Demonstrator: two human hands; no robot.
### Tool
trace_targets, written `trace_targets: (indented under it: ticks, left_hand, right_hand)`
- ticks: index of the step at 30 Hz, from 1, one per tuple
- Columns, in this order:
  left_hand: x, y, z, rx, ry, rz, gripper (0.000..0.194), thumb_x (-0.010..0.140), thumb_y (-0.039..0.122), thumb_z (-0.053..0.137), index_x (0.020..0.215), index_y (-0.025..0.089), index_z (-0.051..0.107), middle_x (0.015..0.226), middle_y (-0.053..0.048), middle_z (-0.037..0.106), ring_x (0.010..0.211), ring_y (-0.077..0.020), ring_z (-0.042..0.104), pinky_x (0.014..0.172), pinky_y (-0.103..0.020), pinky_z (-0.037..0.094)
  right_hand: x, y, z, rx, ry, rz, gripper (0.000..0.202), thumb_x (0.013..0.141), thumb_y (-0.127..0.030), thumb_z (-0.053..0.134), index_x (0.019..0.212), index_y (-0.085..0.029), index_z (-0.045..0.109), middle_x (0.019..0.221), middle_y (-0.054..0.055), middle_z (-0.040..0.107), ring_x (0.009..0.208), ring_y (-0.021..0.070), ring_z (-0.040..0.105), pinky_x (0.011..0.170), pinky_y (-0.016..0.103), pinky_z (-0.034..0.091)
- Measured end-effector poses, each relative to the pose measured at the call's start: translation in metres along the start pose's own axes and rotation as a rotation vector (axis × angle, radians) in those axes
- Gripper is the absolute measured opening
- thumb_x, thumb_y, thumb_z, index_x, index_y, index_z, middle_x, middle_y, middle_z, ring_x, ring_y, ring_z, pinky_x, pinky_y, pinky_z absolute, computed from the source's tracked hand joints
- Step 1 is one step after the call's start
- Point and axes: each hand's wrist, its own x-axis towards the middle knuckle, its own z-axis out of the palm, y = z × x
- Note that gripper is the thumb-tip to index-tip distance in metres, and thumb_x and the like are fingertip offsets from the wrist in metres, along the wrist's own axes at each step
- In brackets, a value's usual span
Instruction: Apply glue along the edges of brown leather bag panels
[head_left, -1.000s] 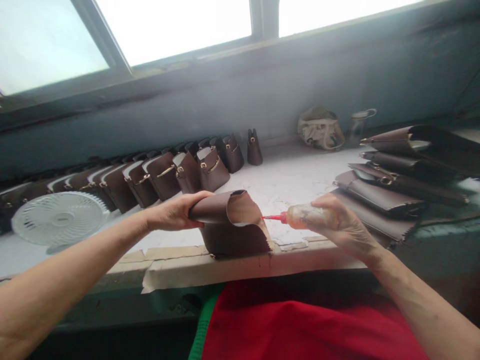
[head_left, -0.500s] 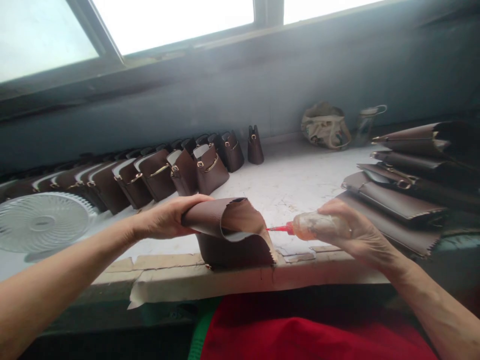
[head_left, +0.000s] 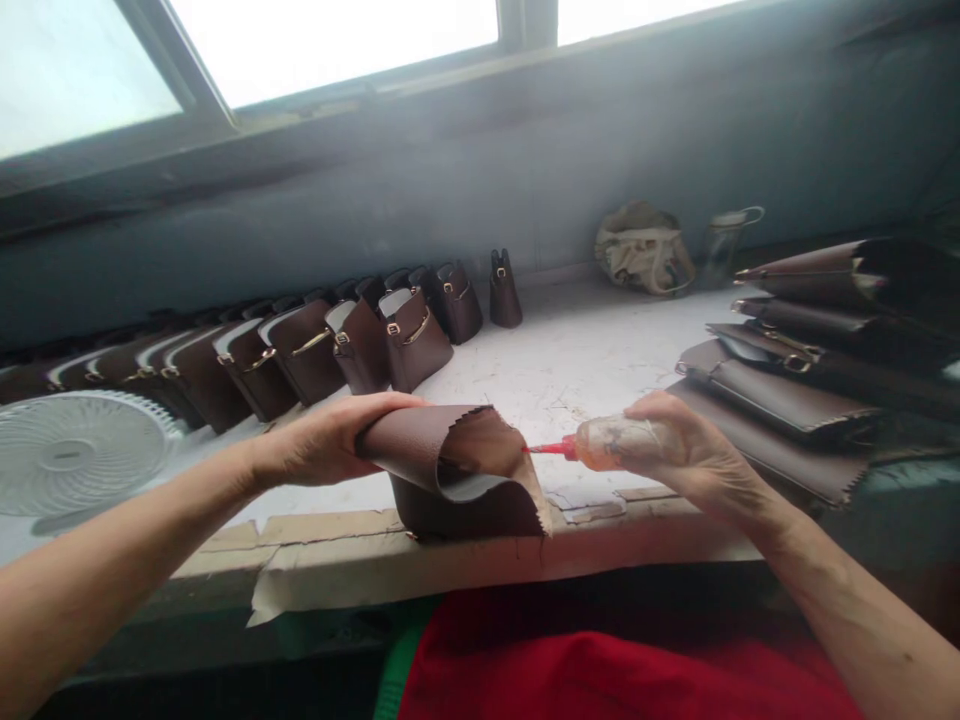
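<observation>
A brown leather-like bag piece [head_left: 465, 510] rests on the table's front edge, its open end with zigzag-cut edges turned to the right. My left hand [head_left: 326, 440] grips its upper flap, which curls over; the thumb lies on top and the other fingers are hidden. My right hand [head_left: 679, 440] is wrapped round a squeeze bottle [head_left: 607, 441] of orange-tinted liquid. The bottle lies sideways, its red nozzle [head_left: 551, 449] pointing left at the inner edge of the bag piece. Whether the tip touches the edge I cannot tell.
Rows of upright brown bags [head_left: 300, 350] stand at the back left, behind a white fan [head_left: 82, 450]. Flat bag pieces [head_left: 787, 385] are stacked at the right. A cloth bag [head_left: 645, 250] and a clear bottle [head_left: 726, 245] stand by the wall. Torn paper [head_left: 330, 585] hangs off the table edge.
The nozzle tip has shifted slightly up along the bag piece's edge. The whole view has drifted a little to the left. Both hands keep their hold.
</observation>
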Motion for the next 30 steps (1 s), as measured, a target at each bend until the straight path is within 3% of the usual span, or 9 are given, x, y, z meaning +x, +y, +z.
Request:
trace_targets:
  ticks: [6,11,17,21,23,26,30]
  left_hand:
    - [-0.001,0.007,-0.001,0.043,-0.019,-0.035,0.057,0.087,0.030,0.077,0.141,0.024,0.061,0.135,-0.011,0.073,0.118,-0.0324,0.073,0.101,-0.041,0.059]
    - [0.000,0.016,-0.003,0.058,0.009,0.006,0.053,0.087,0.026,0.074,0.138,0.026,0.062,0.130,-0.009,0.075,0.109,-0.0295,0.075,0.096,-0.037,0.060]
    - [-0.005,0.016,-0.001,0.161,0.057,0.135,0.054,0.092,0.027,0.068,0.145,0.032,0.058,0.126,-0.007,0.076,0.106,-0.0268,0.076,0.094,-0.033,0.060]
    - [-0.006,0.020,-0.001,0.210,0.083,0.216,0.056,0.093,0.022,0.067,0.147,0.032,0.055,0.116,-0.007,0.076,0.095,-0.0232,0.075,0.087,-0.031,0.059]
    - [-0.006,0.025,-0.002,0.227,0.070,0.233,0.055,0.094,0.016,0.064,0.146,0.031,0.055,0.110,-0.006,0.075,0.088,-0.0195,0.073,0.077,-0.027,0.056]
    - [-0.007,0.031,-0.003,0.241,0.051,0.242,0.057,0.093,0.009,0.062,0.145,0.029,0.054,0.111,-0.007,0.073,0.089,-0.0184,0.072,0.075,-0.025,0.054]
    - [-0.009,0.032,-0.003,0.270,0.028,0.201,0.058,0.092,0.009,0.063,0.145,0.030,0.054,0.111,-0.007,0.073,0.093,-0.0198,0.073,0.079,-0.025,0.054]
  right_hand:
    - [-0.004,0.002,-0.006,-0.001,-0.170,0.101,0.041,0.084,-0.053,0.086,0.111,-0.027,0.070,0.093,0.004,0.068,0.080,0.0255,0.067,0.068,0.037,0.058]
    - [-0.006,0.002,-0.003,0.080,-0.010,0.037,0.045,0.079,-0.051,0.091,0.113,-0.028,0.069,0.099,0.002,0.067,0.079,0.0217,0.066,0.066,0.034,0.056]
    - [-0.008,0.000,-0.007,0.061,-0.191,0.123,0.039,0.083,-0.051,0.087,0.108,-0.026,0.070,0.089,0.002,0.069,0.077,0.0237,0.068,0.066,0.035,0.056]
    - [-0.012,-0.001,-0.008,0.144,-0.059,0.094,0.049,0.076,-0.051,0.093,0.112,-0.026,0.069,0.095,0.002,0.068,0.074,0.0210,0.066,0.063,0.032,0.055]
    - [-0.013,-0.003,-0.008,0.118,-0.085,0.097,0.046,0.077,-0.049,0.093,0.109,-0.026,0.069,0.092,0.001,0.067,0.073,0.0192,0.064,0.063,0.031,0.054]
    - [-0.015,-0.008,-0.010,0.088,-0.210,0.175,0.039,0.082,-0.049,0.089,0.107,-0.025,0.070,0.091,0.002,0.069,0.078,0.0216,0.067,0.067,0.032,0.056]
    - [-0.019,-0.010,-0.012,0.092,-0.119,0.144,0.045,0.080,-0.052,0.090,0.110,-0.026,0.070,0.094,0.003,0.070,0.079,0.0242,0.069,0.067,0.034,0.058]
